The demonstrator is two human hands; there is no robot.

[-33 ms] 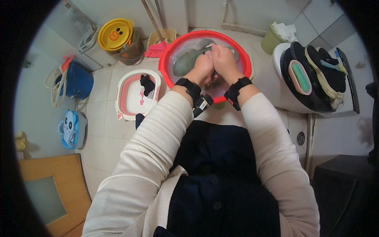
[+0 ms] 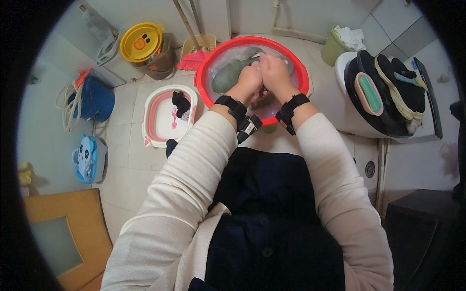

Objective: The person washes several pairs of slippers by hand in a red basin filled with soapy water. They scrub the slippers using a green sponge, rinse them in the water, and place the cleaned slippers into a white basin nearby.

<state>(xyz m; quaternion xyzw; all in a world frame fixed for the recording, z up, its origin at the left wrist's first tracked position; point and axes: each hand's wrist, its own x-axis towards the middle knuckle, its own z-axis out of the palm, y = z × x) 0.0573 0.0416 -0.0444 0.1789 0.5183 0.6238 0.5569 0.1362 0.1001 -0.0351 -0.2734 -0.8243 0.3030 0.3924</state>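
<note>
This is a home bathroom used for hand laundry: pale floor tiles, a white toilet with slippers piled on its lid, a floor drain, a red wash basin of water on the floor, a smaller pink-and-white tub, a yellow duck-faced stool, and a broom leaning by the wall.

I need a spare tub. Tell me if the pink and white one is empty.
Not empty: a dark cloth lies inside the pink and white tub.

Cream ribbed sleeves on both arms; black wrist straps on each wrist, left with small clipped device; dark navy garment over torso and lap.
</note>
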